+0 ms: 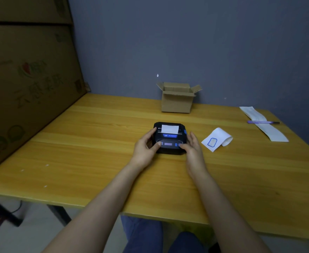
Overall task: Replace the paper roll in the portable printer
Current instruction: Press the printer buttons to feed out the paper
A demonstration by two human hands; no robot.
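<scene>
A small black portable printer (169,136) with blue buttons sits in the middle of the wooden table (95,143). Its lid is closed and a short white strip of paper (170,129) sticks out of its top slot. My left hand (146,146) grips the printer's left side, thumb on its front panel. My right hand (193,148) holds the right side, thumb resting near a blue button. A white paper roll (218,138) with a blue-outlined sticker on its loose end lies on the table just right of my right hand.
A small open cardboard box (176,99) stands against the wall behind the printer. A long paper strip (263,123) and a purple pen (262,122) lie at the far right. A large cardboard box (26,88) fills the table's left side.
</scene>
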